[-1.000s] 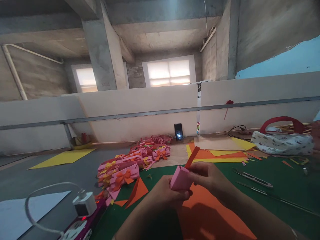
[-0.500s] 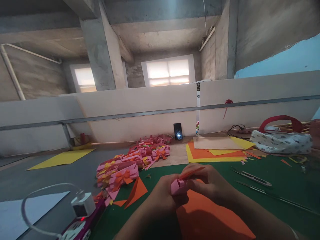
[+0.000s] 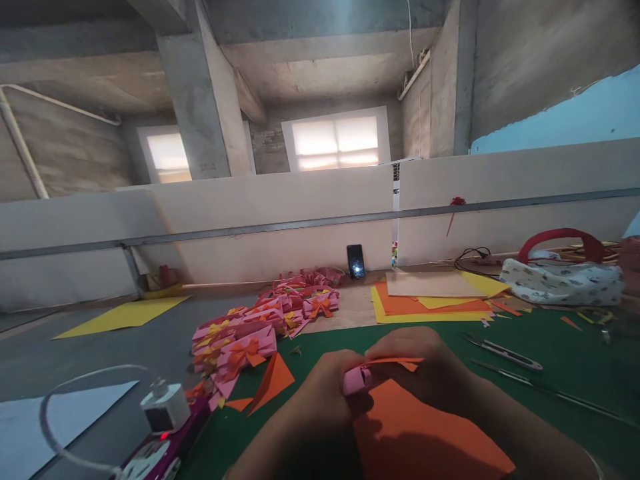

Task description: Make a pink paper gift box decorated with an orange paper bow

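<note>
Grip: left hand (image 3: 325, 387) and right hand (image 3: 420, 367) both pinched shut on the pink paper fold (image 3: 356, 380), held just above the mat.
Green mat (image 3: 550, 360): covers the table's near right part.
Orange sheet (image 3: 420, 440): lies directly below the hands.
Bow pile (image 3: 270, 320): pink (orange and yellow centres), left of the hands.
Orange strip (image 3: 395, 362): lies across the fold, under the right fingers.

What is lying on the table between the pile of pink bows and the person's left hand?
In the head view, an orange paper triangle lies on the green mat between the pink bows and the left hand, with a smaller orange scrap beside it.
</note>
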The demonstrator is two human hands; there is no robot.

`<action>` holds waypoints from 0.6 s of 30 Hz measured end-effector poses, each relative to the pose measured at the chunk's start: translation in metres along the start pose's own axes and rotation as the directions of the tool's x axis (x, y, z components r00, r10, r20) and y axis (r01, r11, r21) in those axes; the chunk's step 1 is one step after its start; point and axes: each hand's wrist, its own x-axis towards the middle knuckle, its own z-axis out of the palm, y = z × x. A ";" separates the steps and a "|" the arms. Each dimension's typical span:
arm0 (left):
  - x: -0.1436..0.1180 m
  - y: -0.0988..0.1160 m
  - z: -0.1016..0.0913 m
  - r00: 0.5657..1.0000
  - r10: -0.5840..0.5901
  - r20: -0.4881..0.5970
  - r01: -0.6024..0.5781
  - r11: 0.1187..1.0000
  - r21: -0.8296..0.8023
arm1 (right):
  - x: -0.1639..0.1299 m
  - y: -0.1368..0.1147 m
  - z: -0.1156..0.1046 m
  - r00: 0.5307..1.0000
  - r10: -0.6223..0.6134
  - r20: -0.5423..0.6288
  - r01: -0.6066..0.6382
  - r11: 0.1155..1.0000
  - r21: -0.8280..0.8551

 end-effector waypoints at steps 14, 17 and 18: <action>-0.002 0.008 0.000 0.986 -0.073 0.149 0.098 0.980 -0.173 | 0.001 0.001 0.005 0.992 -0.050 -0.115 0.043 0.997 -0.065; -0.003 0.013 -0.001 0.981 -0.058 0.185 0.107 0.958 -0.265 | 0.000 0.001 0.007 0.992 -0.025 -0.125 0.020 0.999 -0.048; -0.003 0.016 -0.001 0.983 -0.046 0.179 0.098 0.950 -0.296 | 0.000 0.001 0.008 0.992 -0.013 -0.125 0.008 0.999 -0.039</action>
